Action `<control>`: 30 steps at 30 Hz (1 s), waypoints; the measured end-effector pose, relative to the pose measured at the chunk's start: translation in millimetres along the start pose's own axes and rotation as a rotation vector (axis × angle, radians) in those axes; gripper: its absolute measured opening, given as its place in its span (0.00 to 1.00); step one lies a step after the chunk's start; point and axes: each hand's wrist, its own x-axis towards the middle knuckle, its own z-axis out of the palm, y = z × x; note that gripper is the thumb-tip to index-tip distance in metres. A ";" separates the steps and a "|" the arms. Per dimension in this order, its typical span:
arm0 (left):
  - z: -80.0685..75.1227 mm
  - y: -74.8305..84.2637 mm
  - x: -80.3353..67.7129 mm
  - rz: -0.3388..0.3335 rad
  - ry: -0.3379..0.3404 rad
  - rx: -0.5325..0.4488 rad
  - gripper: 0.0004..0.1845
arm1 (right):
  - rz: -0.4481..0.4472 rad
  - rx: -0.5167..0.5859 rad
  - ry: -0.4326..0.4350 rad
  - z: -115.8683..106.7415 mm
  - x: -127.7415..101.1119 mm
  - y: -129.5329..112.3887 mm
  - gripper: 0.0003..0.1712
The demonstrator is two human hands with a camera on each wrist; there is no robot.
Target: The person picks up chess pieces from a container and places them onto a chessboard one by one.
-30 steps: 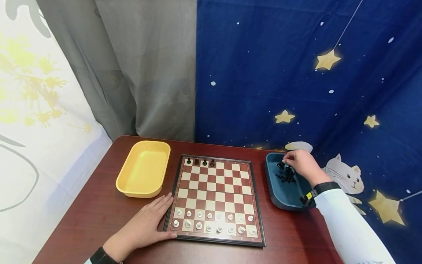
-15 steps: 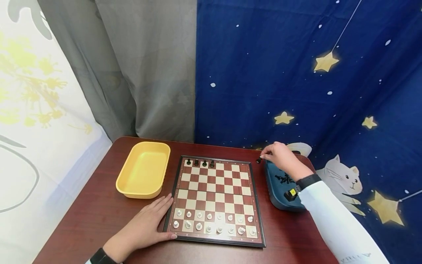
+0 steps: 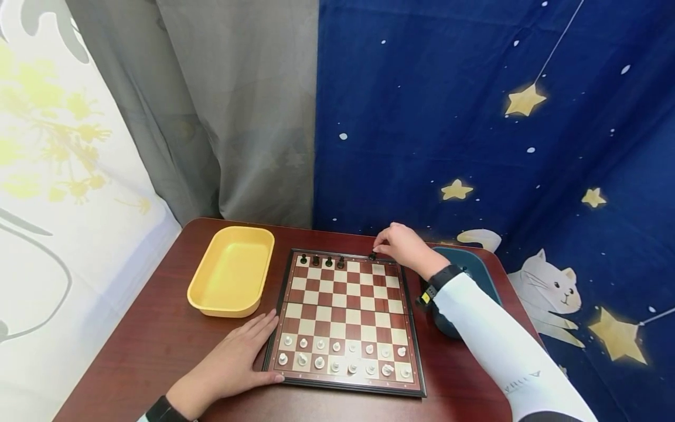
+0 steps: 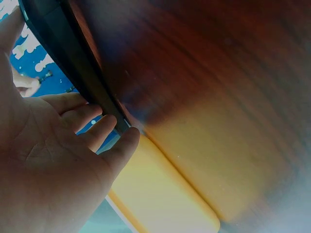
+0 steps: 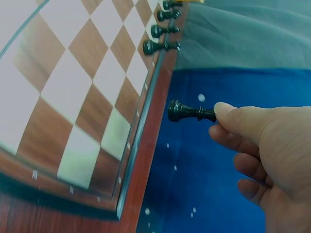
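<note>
**Over the far edge of the board, a black piece pinched in the right hand**

At the back rim of the chessboard (image 3: 345, 319), the right hand (image 3: 403, 249) has its thumb and forefinger closed on the top of a black chess piece (image 5: 187, 111), the other fingers (image 5: 233, 141) loosely curled beneath. The piece hangs just over the board's dark frame, near the four black pieces (image 3: 321, 259) already standing along the far row, and a little apart from the nearest of them. The left hand (image 3: 232, 366) lies flat on the table (image 3: 153, 346), fingers straight and slightly spread, their tips touching the board's left edge; it holds nothing.

The yellow tray (image 3: 232, 271) sits left of the board with nothing in it. The dark blue tray (image 3: 474, 269) stands right of the board, mostly covered by the right forearm, so its contents cannot be made out. White pieces (image 3: 343, 354) fill the two near rows.

The right arm, in a white sleeve (image 3: 501, 346) with a dark band at the wrist, reaches forward across the blue tray, wrist bent towards the board's far right corner. The left wrist rests low at the near table edge
</note>
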 end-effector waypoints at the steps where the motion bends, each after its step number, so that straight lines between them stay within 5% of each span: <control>1: 0.0 -0.1 0.1 0.000 -0.001 0.001 0.63 | -0.007 -0.003 -0.008 2.2 3.1 -2.3 0.05; 16: -1.9 0.6 0.2 -0.003 -0.008 -0.008 0.63 | -0.047 -0.021 -0.077 37.2 28.5 -27.6 0.05; 30: -0.7 -0.4 0.1 -0.005 -0.010 -0.014 0.63 | -0.014 -0.012 -0.088 42.7 29.2 -29.2 0.04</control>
